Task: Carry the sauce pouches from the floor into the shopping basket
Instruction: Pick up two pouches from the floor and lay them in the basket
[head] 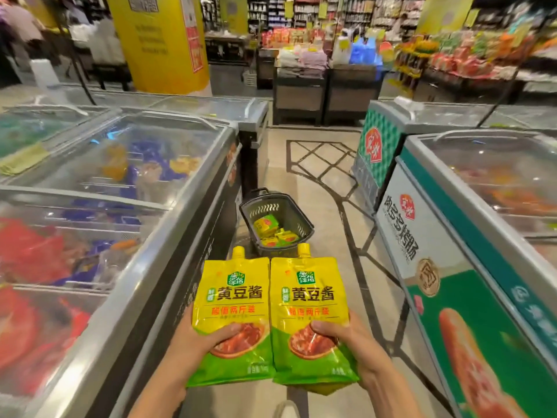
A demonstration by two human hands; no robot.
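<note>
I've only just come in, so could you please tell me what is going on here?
A person stands in a shop aisle between freezers. The left hand grips the left pouch and the right hand grips the right pouch, both upright. The basket sits on the floor ahead, with several more pouches inside. The two held ones are not yet in it.
</note>
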